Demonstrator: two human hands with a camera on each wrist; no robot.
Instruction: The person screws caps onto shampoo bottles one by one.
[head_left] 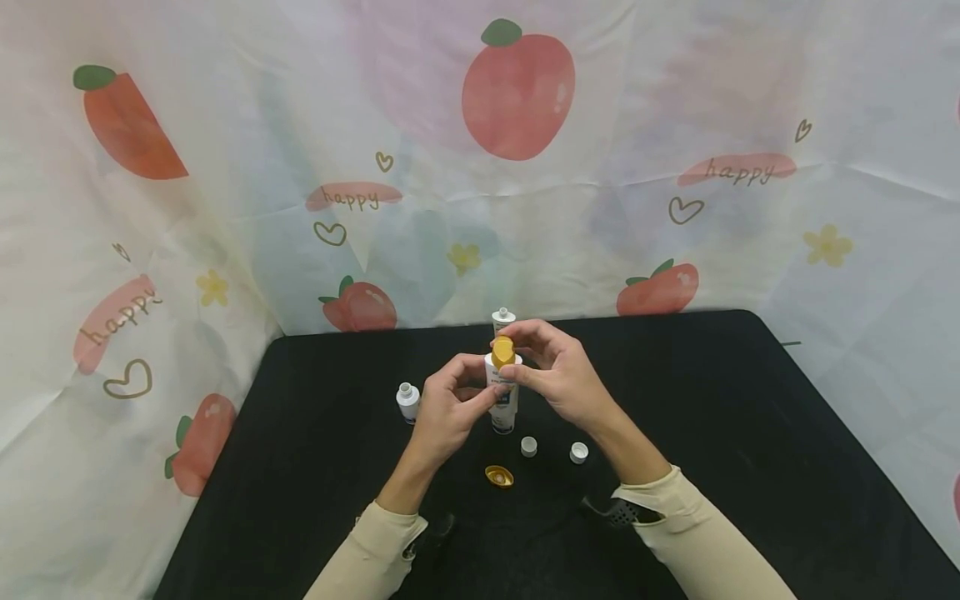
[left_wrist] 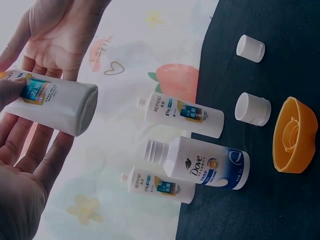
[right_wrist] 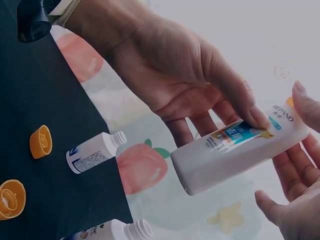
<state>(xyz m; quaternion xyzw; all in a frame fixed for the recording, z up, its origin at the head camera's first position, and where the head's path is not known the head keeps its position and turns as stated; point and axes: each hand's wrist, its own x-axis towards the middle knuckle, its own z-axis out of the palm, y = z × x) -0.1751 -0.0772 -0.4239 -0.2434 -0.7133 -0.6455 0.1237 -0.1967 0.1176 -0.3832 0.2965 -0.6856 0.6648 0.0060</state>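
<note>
The left hand [head_left: 446, 404] pinches a white bottle [head_left: 492, 375] by its label; the right hand [head_left: 558, 375] pinches the golden cap [head_left: 502, 353] at its top, which the left wrist view cuts off. Beyond the hands, another bottle [head_left: 503, 316] is partly hidden. Below them lie two white caps [head_left: 528, 447].

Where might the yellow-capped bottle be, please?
In the head view, the yellow-capped bottle is held just below centre, between left hand and right hand.
</note>
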